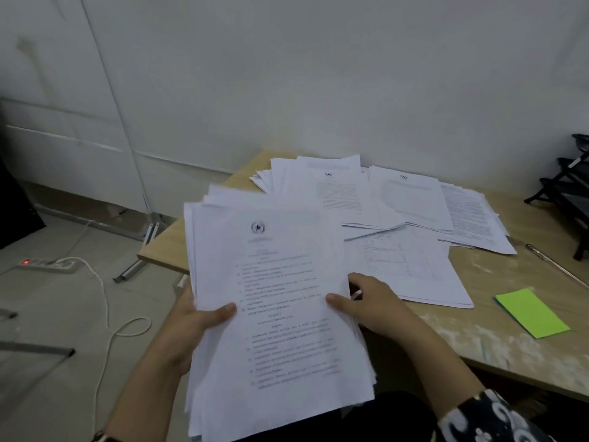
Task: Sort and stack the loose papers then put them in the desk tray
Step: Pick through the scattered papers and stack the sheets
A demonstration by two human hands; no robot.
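Observation:
A thick stack of printed white papers point(277, 301) is held up in front of me, over the near left corner of the desk. My left hand point(200, 317) grips its left edge with the thumb on top. My right hand point(366, 301) grips its right edge, thumb on the top sheet. More loose papers point(382, 199) lie spread in overlapping piles across the back of the wooden desk point(516, 333). The black tiered desk tray point(570, 186) stands at the far right edge, partly cut off.
A green sticky pad point(530, 312) lies on the desk at the right. A pen point(554, 264) rests behind it. On the floor at the left are a power strip point(47, 264) with a white cable point(105, 314) and metal stand legs point(137, 263).

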